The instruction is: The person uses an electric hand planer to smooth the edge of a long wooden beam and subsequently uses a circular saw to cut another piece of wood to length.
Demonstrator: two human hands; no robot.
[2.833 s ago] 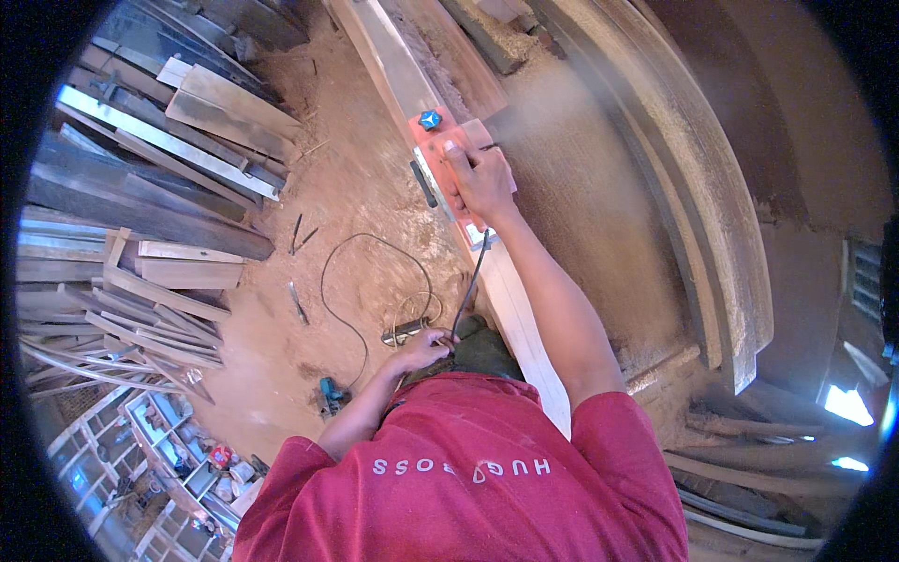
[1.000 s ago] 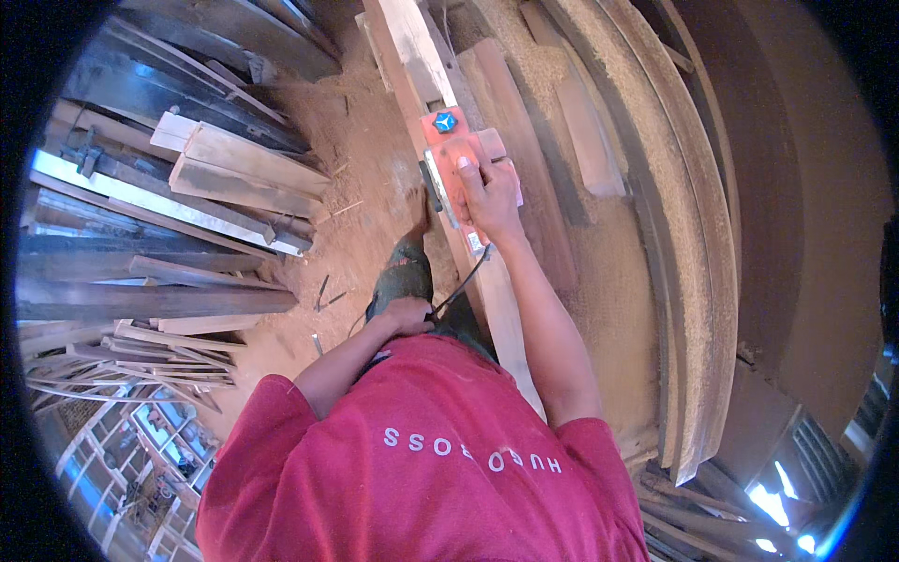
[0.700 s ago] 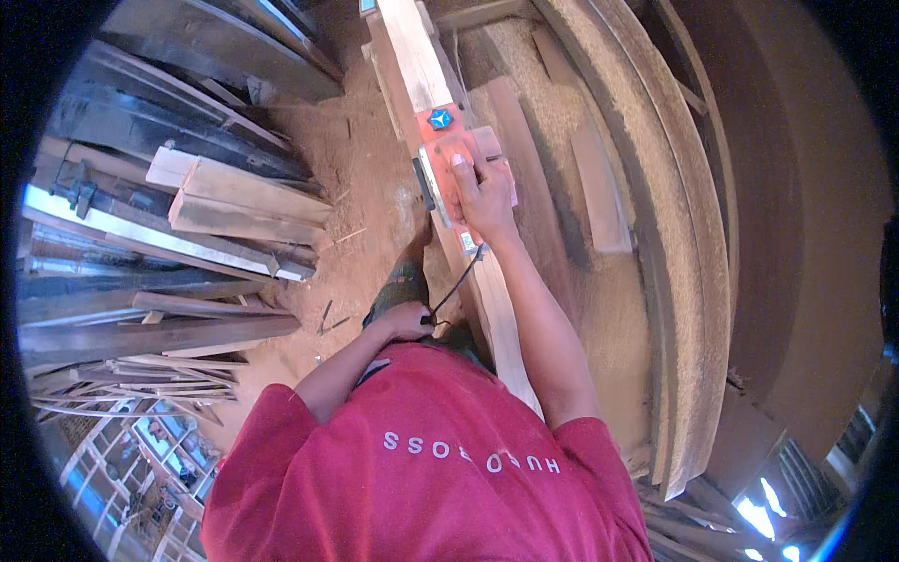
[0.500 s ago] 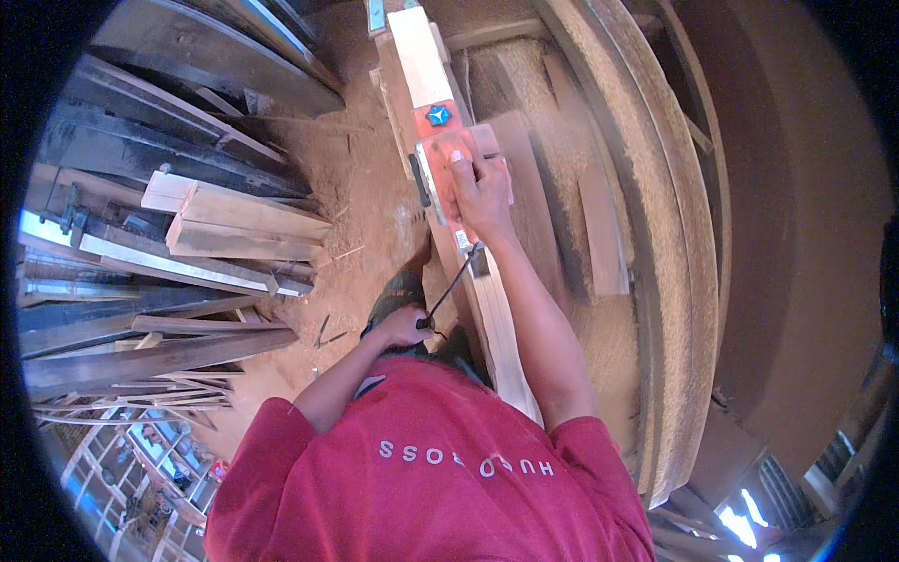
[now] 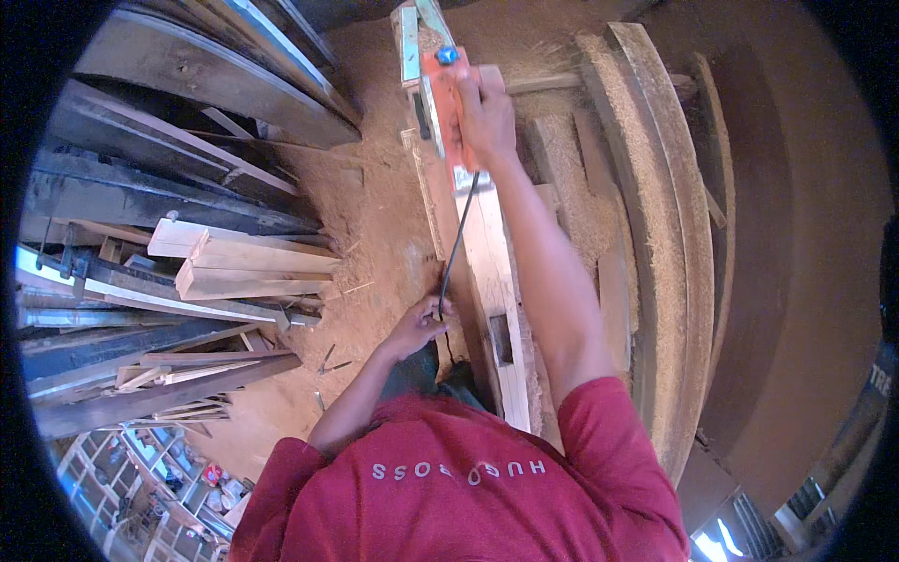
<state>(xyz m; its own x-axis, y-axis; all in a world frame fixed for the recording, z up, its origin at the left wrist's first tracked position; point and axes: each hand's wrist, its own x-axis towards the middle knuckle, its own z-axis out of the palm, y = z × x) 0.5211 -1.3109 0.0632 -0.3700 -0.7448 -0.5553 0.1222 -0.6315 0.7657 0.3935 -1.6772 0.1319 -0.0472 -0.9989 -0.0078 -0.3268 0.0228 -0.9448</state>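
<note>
Orange planer (image 5: 440, 122) is gripped by the right hand (image 5: 489, 122), its fingers curled over the top, near the beam's (image 5: 485, 244) far end. Between the left hand's (image 5: 418, 330) thumb and fingers, the cord (image 5: 456, 248) is pinched. The right arm (image 5: 554, 272) is stretched forward; the left arm (image 5: 351, 403) is bent. The brown floor (image 5: 379, 220) is flanked by boards (image 5: 257, 255) at left and sawdust-covered timbers (image 5: 648, 178) at right.

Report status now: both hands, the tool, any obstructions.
Right hand gripping orange planer; left hand holding black cord. Planer over pale beam. Teal-faced piece near planer's front, possibly in the way.
</note>
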